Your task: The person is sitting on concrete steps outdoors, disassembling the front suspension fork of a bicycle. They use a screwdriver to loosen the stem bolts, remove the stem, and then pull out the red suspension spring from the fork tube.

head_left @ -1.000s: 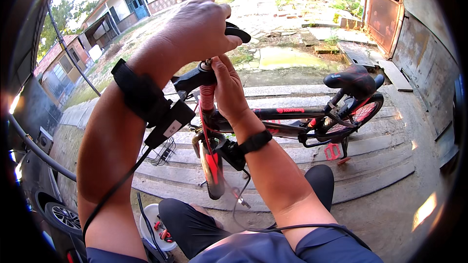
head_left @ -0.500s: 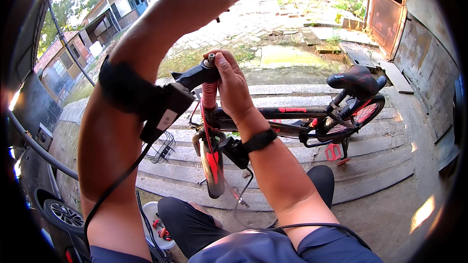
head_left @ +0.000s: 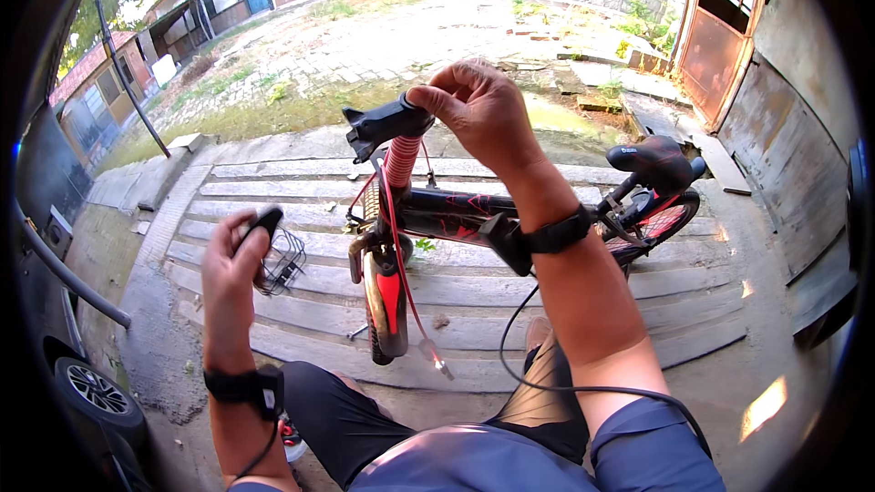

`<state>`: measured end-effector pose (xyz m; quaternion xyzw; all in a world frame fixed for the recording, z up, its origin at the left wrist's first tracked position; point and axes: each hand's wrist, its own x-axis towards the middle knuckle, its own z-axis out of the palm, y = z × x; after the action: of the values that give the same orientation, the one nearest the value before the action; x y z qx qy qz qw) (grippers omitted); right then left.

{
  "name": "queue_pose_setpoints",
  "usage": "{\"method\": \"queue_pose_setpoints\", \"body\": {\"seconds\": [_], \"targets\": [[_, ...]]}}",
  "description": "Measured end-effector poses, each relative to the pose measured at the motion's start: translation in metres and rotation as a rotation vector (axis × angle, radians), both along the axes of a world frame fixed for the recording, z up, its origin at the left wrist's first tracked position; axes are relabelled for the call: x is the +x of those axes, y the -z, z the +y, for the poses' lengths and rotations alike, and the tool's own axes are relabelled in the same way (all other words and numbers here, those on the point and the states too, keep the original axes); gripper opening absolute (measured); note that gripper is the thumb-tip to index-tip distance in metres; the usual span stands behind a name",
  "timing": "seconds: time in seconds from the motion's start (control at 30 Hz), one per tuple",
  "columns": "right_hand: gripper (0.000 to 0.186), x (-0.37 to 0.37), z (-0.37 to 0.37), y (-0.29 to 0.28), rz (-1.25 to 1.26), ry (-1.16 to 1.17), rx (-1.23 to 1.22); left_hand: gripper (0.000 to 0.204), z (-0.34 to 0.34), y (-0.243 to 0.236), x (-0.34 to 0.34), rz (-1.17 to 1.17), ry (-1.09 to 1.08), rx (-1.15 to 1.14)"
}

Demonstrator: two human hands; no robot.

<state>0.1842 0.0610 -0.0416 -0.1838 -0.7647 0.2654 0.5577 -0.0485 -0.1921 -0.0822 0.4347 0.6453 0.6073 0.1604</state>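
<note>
A black and red bicycle [head_left: 456, 210] stands ahead of me with its front wheel [head_left: 387, 310] toward me. A black stem [head_left: 387, 126] sits above the red ribbed sleeve [head_left: 401, 162] at its front; no handlebar is clamped in it. My right hand [head_left: 488, 114] is closed at the stem's top end, thumb pressed to it; the curled fingers hide whatever else lies there. Lower and to the left, my left hand [head_left: 232, 264] grips a rounded black piece [head_left: 264, 220], whose kind I cannot make out. A red cable [head_left: 408, 296] hangs loose beside the wheel.
A black wire basket [head_left: 284, 266] lies on the slatted ground [head_left: 319, 191] beyond my left hand. The saddle [head_left: 658, 164] rises at the right. A car wheel [head_left: 96, 387] is at the lower left, and a rusty door [head_left: 720, 55] stands at the far right.
My left hand has come down from high up to the lower left, still with the black piece. My right hand has shifted over the stem's top, covering the metal end seen there before.
</note>
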Motion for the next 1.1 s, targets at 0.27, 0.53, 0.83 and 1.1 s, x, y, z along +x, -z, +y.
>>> {"method": "queue_pose_setpoints", "body": {"seconds": [0.27,0.53,0.83,1.1], "targets": [[0.025,0.014,-0.010,-0.038,-0.354,0.153,0.315,0.038,-0.065,0.149,0.016,-0.539,-0.047,-0.246],[0.019,0.021,-0.015,-0.056,-0.520,0.071,0.282,0.044,-0.068,0.195,0.040,-0.702,0.063,-0.282],[0.029,0.010,-0.011,-0.058,-0.420,-0.030,0.352,0.045,-0.066,0.207,0.044,-0.642,0.118,-0.304],[0.017,0.015,-0.016,-0.073,-0.646,0.047,0.285,0.048,-0.068,0.205,0.047,-0.629,0.135,-0.311]]}}
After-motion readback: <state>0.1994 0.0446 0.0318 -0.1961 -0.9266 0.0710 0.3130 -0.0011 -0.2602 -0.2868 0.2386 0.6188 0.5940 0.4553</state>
